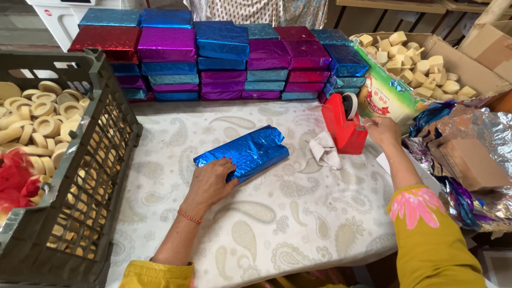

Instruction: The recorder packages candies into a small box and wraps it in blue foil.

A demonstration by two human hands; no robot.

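The left hand [209, 184] lies flat, fingers spread and pressing down on the near end of a blue foil-wrapped box [242, 153], which rests on the cloth near the middle. The right hand [382, 130] reaches to the red tape dispenser [344, 125] on the right; its fingertips are hidden behind the dispenser, so I cannot tell whether they pinch tape. A crumpled white scrap [324, 150] lies just beside the dispenser. The dark plastic crate [93, 176] of pale rings is cut off at the left edge. The table wears a white paisley cloth [277, 224]; stacked foil-wrapped boxes [224, 58] line the far side.
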